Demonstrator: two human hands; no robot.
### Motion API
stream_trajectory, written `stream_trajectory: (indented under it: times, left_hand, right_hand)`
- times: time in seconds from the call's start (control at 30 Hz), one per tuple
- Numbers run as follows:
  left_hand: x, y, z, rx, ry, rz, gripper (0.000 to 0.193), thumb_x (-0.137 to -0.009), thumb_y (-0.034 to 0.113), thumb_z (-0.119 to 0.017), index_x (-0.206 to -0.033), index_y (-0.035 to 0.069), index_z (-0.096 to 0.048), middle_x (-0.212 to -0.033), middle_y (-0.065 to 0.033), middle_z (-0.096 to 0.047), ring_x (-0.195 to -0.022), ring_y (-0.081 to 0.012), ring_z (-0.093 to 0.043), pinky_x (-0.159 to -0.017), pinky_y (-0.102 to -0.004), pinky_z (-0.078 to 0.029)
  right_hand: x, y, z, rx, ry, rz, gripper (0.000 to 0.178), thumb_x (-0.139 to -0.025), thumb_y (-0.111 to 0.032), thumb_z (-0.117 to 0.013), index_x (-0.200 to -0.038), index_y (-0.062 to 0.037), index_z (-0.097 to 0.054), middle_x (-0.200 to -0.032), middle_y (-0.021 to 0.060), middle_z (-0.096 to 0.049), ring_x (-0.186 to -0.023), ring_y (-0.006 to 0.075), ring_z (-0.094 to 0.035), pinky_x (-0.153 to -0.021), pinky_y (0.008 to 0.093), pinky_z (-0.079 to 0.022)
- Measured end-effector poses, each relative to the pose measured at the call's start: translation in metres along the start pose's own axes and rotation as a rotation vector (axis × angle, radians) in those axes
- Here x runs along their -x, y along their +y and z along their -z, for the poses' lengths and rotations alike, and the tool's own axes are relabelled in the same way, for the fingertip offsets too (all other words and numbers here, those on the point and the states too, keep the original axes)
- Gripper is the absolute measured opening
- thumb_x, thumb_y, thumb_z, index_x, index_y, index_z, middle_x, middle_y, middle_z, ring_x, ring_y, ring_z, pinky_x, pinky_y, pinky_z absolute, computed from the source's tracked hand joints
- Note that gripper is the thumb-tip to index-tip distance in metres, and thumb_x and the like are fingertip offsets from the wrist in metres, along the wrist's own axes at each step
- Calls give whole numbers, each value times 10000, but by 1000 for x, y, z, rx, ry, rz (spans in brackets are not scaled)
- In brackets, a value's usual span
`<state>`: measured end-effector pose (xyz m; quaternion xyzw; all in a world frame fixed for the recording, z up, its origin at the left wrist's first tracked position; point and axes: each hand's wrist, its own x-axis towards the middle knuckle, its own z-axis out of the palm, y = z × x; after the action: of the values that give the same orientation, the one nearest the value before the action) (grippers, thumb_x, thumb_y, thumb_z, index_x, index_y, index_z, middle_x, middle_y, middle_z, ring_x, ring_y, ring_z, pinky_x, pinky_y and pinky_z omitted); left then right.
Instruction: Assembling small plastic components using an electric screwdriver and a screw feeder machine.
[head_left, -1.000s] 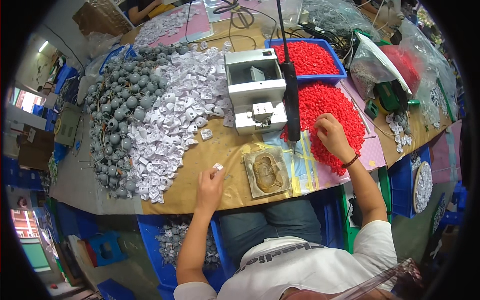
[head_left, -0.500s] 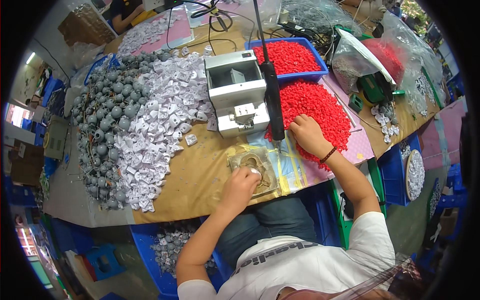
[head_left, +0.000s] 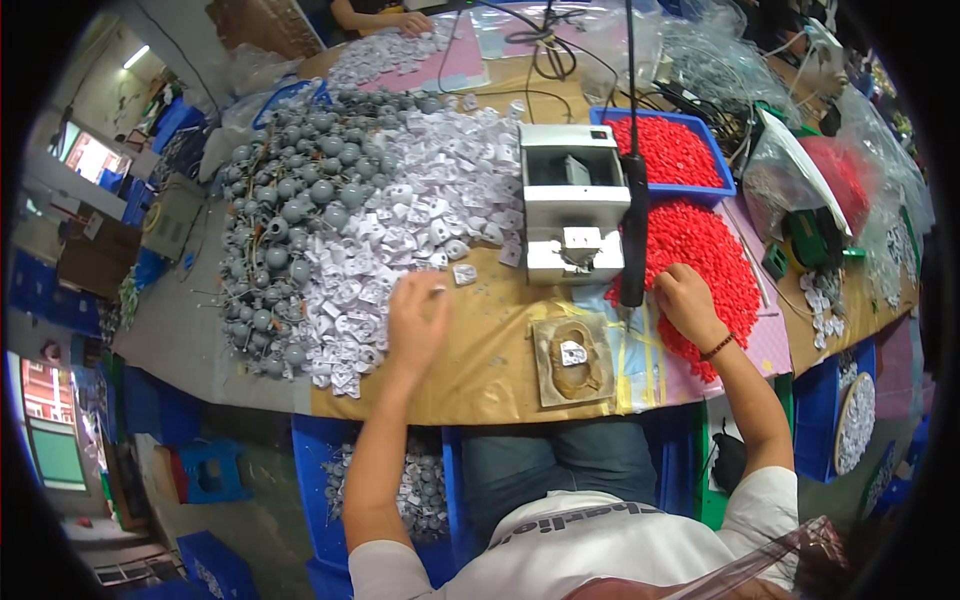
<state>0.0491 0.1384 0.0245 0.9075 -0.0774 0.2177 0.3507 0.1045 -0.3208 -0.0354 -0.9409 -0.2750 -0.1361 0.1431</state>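
My left hand [head_left: 416, 318] is at the right edge of a heap of white plastic parts [head_left: 345, 290]. Its fingers are curled, and a bit of a white plastic part shows at the fingertips. My right hand [head_left: 688, 302] rests at the left side of a heap of small red plastic parts [head_left: 722, 262], fingers pressed together; what they pinch is hidden. Between the hands, near the table edge, lies a square fixture block [head_left: 549, 388] with a hollow. One white part [head_left: 572, 353] sits in that hollow. A black electric screwdriver [head_left: 634, 230] hangs point down beside the right hand.
Behind the fixture stands a white and grey machine [head_left: 573, 205]. Grey round parts with wires [head_left: 290, 215] are heaped at the left. A blue tray [head_left: 728, 188] of red parts and a green tape dispenser [head_left: 807, 238] are at the right. Another person's hand [head_left: 408, 24] is at the far side.
My left hand has left the fixture and moved left to the white heap; a white part now shows in the hollow. My right hand stays at the red heap. The view has shifted left.
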Motion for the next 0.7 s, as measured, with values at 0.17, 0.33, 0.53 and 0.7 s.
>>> stream_trajectory:
  times: [0.17, 0.33, 0.53, 0.7]
  left_hand:
    - [-90, -64, 46, -514, 154, -81, 304, -885, 32, -660, -1186, 75, -677, -1262, -142, -637, -1187, -372, -568, -1009, -461, -469]
    - [-146, -82, 45, -870, 84, -26, 445, -829, 16, -649, -1260, 127, -655, -1368, -129, -577, -1263, -386, -512, -1019, -500, -463]
    - [-209, -87, 13, -704, 98, 7, 404, -855, 145, -673, -1258, 142, -660, -1270, -164, -621, -1187, -401, -571, -951, -529, -509]
    - [-227, -123, 17, -621, 71, 160, 375, -838, 253, -703, -1183, 107, -695, -1082, -225, -711, -989, -431, -690, -853, -529, -553]
  right_hand:
    - [-2, -7, 17, -353, 56, -160, 240, -808, 133, -637, -1006, 8, -691, -1005, 140, -601, -872, 296, -640, -741, 373, -533]
    - [1, -20, 35, -537, 49, -207, 221, -852, 131, -643, -1028, 17, -713, -1003, 100, -608, -847, 197, -615, -720, 302, -507]
    - [-4, -70, 43, -786, -57, -225, 150, -869, 41, -735, -992, -14, -669, -966, 87, -649, -815, 186, -640, -709, 307, -522]
    - [-17, -112, 24, -725, -49, 184, 185, -834, -14, -790, -966, -37, -663, -948, 102, -668, -875, 292, -665, -777, 380, -546]
